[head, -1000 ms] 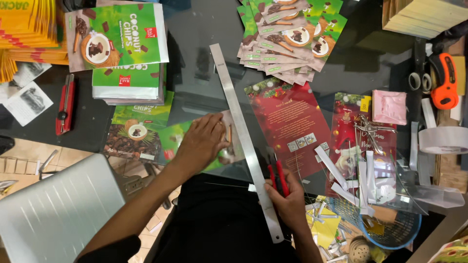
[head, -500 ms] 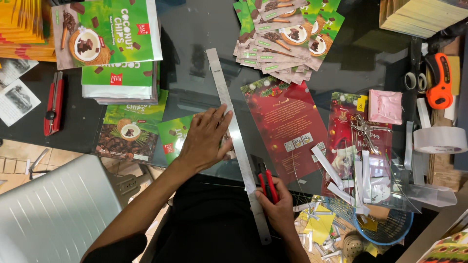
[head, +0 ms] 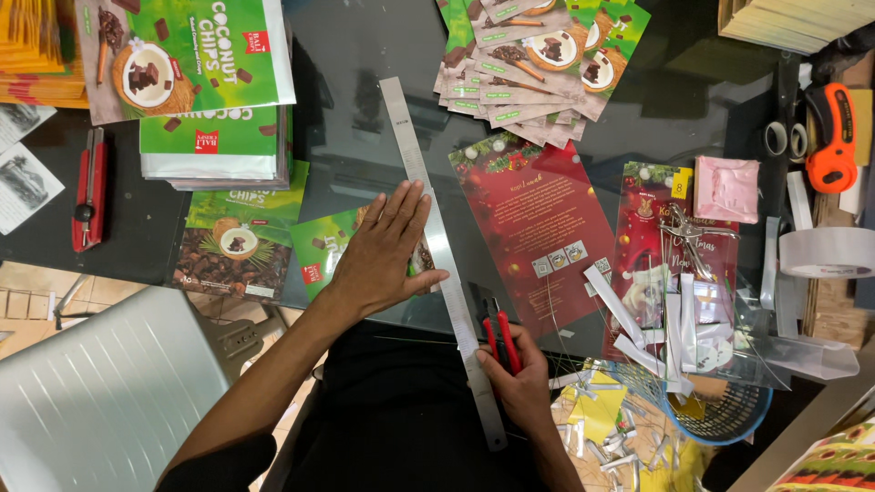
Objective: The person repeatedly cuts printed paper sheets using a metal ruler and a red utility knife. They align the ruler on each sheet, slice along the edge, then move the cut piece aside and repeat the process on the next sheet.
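One ruler (head: 437, 264) beside left hand (head: 383, 251)

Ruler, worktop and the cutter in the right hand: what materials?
Ruler: looks like steel or aluminium; a thin, flat, silver-grey brushed strip.
Worktop: likely glass over a dark base; glossy, with reflections, and the floor seems to show through near its edge.
Cutter in the right hand: red and black body, probably moulded plastic; blade not visible.
Left hand lies flat beside the ruler.

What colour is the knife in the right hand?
Red and black utility knife, gripped in the right hand; head view.
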